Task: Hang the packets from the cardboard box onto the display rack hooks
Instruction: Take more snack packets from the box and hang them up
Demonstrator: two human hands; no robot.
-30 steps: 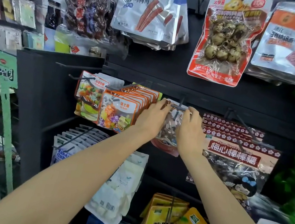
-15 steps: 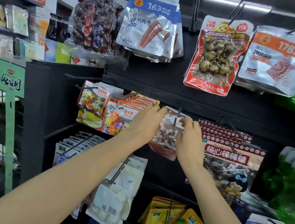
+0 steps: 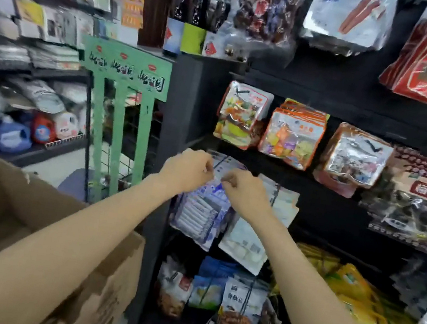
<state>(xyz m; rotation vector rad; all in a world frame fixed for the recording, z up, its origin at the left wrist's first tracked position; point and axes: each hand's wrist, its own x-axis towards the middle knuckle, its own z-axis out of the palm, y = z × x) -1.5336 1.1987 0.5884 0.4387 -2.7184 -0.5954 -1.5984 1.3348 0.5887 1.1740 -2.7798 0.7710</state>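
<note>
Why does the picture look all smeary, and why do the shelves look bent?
Head view: the camera seems to be moving, so the shelves at the left and the hanging packets smear; print on them cannot be read. The hands, left hand and right hand, look a little sharper. The wide lens bows straight lines near the edges. Shiny packets up top catch glare.

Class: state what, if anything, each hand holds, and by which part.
Both the left hand and right hand have curled fingers at the blue-and-white packets' top edge; blur hides any actual hold.
</note>
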